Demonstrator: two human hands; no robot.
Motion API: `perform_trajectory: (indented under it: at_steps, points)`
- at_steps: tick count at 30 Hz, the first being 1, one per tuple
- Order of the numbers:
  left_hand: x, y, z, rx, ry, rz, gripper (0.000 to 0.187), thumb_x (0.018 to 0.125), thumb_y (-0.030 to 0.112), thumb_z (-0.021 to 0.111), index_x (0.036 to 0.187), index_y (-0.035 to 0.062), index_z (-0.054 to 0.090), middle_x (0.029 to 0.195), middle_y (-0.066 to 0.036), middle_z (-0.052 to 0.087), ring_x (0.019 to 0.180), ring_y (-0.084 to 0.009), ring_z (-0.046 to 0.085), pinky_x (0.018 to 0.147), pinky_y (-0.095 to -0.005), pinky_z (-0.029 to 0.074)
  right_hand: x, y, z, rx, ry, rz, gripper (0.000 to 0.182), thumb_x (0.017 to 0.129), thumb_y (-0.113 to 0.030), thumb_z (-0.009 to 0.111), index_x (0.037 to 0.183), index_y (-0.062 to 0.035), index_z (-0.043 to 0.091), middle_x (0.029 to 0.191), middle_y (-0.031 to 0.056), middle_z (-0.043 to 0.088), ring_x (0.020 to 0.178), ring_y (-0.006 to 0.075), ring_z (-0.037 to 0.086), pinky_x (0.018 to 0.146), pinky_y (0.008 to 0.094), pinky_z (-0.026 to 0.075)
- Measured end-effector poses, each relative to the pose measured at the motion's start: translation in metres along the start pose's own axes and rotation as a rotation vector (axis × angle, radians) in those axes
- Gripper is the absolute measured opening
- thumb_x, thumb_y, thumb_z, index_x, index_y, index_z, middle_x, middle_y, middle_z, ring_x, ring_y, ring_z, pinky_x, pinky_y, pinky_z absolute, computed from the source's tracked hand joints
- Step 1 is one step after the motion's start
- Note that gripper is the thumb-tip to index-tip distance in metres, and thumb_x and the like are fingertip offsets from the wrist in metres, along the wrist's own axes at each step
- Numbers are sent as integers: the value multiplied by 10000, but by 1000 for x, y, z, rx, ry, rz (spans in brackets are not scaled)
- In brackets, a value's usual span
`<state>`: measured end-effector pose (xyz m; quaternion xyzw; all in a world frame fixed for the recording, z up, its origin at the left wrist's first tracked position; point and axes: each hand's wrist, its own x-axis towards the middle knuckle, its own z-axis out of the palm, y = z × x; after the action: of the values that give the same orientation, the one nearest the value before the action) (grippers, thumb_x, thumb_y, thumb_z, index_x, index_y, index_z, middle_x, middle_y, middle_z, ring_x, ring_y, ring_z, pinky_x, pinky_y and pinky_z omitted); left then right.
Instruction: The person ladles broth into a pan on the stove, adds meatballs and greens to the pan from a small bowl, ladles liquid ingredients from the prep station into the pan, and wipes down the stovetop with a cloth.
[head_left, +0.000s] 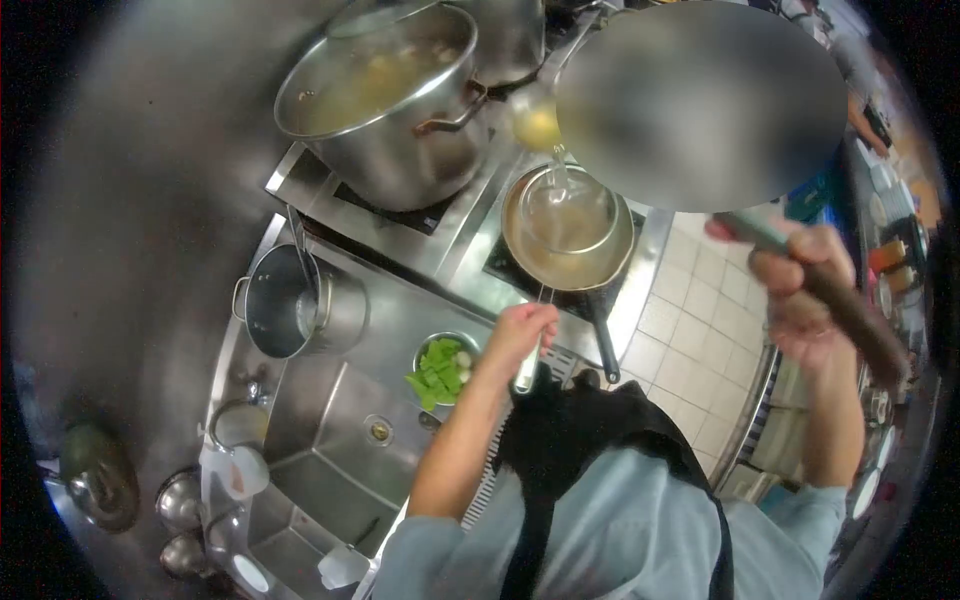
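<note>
My left hand (522, 335) is closed round the handle of a round wire strainer (568, 212), which sits over a frying pan (530, 262) on the stove. In my right hand (803, 285), raised at the right, is the dark brown handle of a ladle (850, 318). The ladle's bowl (537, 122) tilts above the strainer, and clear liquid falls from it into the mesh. A grey blur hides the middle of the ladle. Just left of my left hand stands a bowl with cut green leaves (438, 372).
A large steaming stockpot (400, 130) stands on the upper left burner. Below it is a smaller pot (282, 300) with utensils inside. The sink (350, 430) lies at lower left. The pan's black handle (605, 340) points toward my body. Another person's arm (866, 128) shows at upper right.
</note>
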<state>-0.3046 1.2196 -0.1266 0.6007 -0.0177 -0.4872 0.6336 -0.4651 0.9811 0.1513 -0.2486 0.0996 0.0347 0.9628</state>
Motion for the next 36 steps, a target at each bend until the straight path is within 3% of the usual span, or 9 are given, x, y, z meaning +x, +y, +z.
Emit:
perform_trajectory:
  at_steps: [3, 4, 8, 10, 13, 17, 21, 31, 36]
  points:
    - [3, -1, 2, 15, 12, -5, 171, 922, 197, 641, 873, 34, 643, 696, -11, 588, 563, -95, 533, 476, -249, 434, -2, 26, -39, -127, 224, 39, 521, 903, -204, 440, 1276, 158, 398, 724, 59, 538, 336, 92, 432, 235, 208, 369]
    - [4, -4, 2, 32, 23, -13, 175, 924, 202, 640, 872, 35, 643, 697, -11, 588, 563, -96, 531, 480, -250, 435, 0, 31, -40, -541, 333, 44, 503, 866, -245, 499, 1202, 130, 500, 694, 40, 524, 401, 100, 488, 299, 216, 383]
    - [12, -19, -2, 3, 14, -28, 178, 928, 197, 632, 865, 31, 643, 699, -14, 591, 565, -99, 532, 488, -251, 437, 8, 70, -76, -893, 572, 84, 598, 781, -249, 607, 1255, 102, 508, 735, 65, 581, 492, 147, 543, 430, 252, 448]
    - [12, -21, -4, -17, 12, -24, 175, 927, 188, 629, 864, 25, 644, 702, -17, 594, 567, -99, 535, 488, -253, 441, 3, 65, -84, -960, 517, 207, 643, 753, -217, 656, 1276, 122, 496, 766, 85, 602, 617, 164, 595, 528, 283, 493]
    - [12, -21, -8, 17, 1, -14, 168, 922, 178, 630, 880, 17, 651, 708, -22, 603, 573, -103, 544, 488, -262, 451, -9, 65, -79, -1201, 500, 92, 644, 759, -107, 640, 1327, 133, 457, 831, 61, 605, 681, 122, 574, 589, 282, 479]
    - [11, -15, -11, 48, 16, 41, 173, 922, 171, 629, 914, 1, 659, 712, -31, 612, 589, -105, 564, 488, -257, 452, -11, 54, -35, -1287, 541, -86, 672, 749, -101, 656, 1352, 112, 450, 871, 47, 593, 767, 122, 578, 671, 267, 479]
    - [8, -9, -22, 69, -40, 108, 161, 928, 174, 622, 939, 19, 666, 724, -26, 622, 597, -101, 578, 499, -247, 472, 28, 43, 7, -1160, 479, -287, 792, 607, -166, 663, 1329, 100, 478, 701, 72, 577, 492, 121, 536, 402, 251, 424]
    - [-2, 1, -52, -3, -116, 109, 216, 933, 211, 612, 836, 19, 638, 679, -28, 598, 540, -104, 560, 458, -253, 438, 191, 61, 110, -1258, 260, -184, 597, 692, -234, 646, 1192, 83, 575, 737, 71, 615, 547, 119, 560, 492, 241, 431]
    - [-2, 3, -61, 3, -88, 88, 221, 932, 217, 606, 845, 17, 638, 692, -38, 616, 540, -108, 568, 465, -255, 444, 247, 75, 126, -1413, 151, -125, 335, 731, -274, 638, 884, 23, 642, 738, 72, 616, 578, 142, 579, 521, 257, 446]
